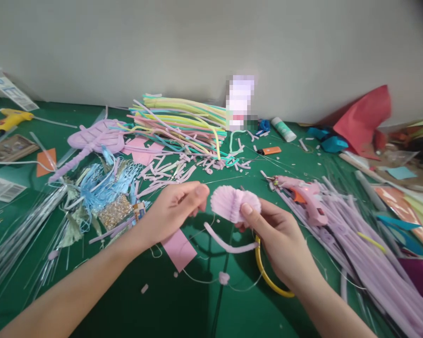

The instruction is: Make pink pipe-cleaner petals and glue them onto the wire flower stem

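Note:
Both my hands hold a small pink fan-shaped piece (232, 203) made of bent pipe cleaner, a little above the green table (183, 305). My left hand (176, 206) pinches its left edge with closed fingers. My right hand (278, 239) grips its right side, thumb pressed on top. A loose pink pipe cleaner tail (225, 243) hangs below the piece. A yellow ring (268, 277) lies under my right hand. A pink paper square (179, 249) lies below my left wrist.
A pink glue gun (305, 195) rests on a pile of lilac pipe cleaners (366, 253) at right. Coloured pipe cleaners (183, 123) are stacked at the back. An orange lighter (270, 151), a glue stick (284, 129), a lilac leaf shape (95, 138) and blue tassels (98, 185) lie around.

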Demonstrator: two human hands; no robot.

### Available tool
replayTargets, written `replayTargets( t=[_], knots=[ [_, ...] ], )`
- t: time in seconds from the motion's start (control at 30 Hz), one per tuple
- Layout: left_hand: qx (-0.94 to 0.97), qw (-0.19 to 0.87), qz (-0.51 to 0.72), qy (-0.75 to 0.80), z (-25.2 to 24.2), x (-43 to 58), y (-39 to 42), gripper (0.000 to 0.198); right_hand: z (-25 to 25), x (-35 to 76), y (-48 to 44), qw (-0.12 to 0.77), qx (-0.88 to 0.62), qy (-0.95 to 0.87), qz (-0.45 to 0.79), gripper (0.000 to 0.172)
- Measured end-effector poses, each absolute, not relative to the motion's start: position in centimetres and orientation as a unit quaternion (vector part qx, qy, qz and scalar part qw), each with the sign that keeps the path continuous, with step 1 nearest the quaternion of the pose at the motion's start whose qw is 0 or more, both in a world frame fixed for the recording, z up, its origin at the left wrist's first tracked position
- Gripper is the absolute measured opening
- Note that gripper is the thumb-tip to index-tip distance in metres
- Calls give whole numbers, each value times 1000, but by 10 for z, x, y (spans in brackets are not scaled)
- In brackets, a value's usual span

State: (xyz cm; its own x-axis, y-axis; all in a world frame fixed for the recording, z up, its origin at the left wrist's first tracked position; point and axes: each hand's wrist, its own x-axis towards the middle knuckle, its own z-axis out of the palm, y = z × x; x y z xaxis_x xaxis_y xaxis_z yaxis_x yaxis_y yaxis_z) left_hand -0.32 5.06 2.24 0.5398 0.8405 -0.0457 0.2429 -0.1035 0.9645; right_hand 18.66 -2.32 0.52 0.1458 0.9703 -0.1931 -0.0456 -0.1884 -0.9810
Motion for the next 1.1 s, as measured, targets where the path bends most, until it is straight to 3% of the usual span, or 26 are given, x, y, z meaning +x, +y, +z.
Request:
replayTargets(
  t=[0.13, 0.4, 0.6, 0.83, 1.1],
  knots=[
    [697, 548, 247, 390, 29, -1, 46, 29, 6, 184, -22, 484, -571, -413, 519, 32],
    [667, 589, 257, 377, 18, 4, 47, 29, 4, 185, -22, 491, -563, -409, 524, 31],
    [685, 547, 267, 400, 18, 3, 46, 36, 4, 188, -22, 495, -580, -391, 516, 33],
    [678, 541, 245, 433, 27, 4, 41, 16, 4, 185, -22, 488, -577, -401, 519, 31],
    [650, 579, 296, 393, 16, 5, 41, 20, -4, 185, -23, 489, -553, -409, 537, 30]
  ],
)
